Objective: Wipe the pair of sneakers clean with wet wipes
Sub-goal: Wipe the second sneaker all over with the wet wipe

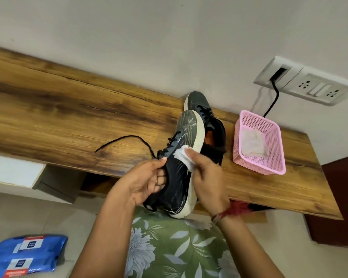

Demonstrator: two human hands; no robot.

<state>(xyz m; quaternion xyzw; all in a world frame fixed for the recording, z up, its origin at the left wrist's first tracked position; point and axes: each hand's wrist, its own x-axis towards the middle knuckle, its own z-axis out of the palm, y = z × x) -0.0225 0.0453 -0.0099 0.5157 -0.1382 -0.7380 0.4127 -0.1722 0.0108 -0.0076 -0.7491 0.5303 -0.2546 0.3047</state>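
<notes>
Left hand [147, 181] is gripping the light, wet-slick sneaker [181, 157] inside its collar; right hand [205, 177] is pinching a soft wipe [182, 155] against its side.

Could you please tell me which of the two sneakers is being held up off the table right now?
The nearer sneaker: the left hand grips its collar while the right hand presses a wet wipe on it. The other sneaker rests on the wooden table.
</notes>
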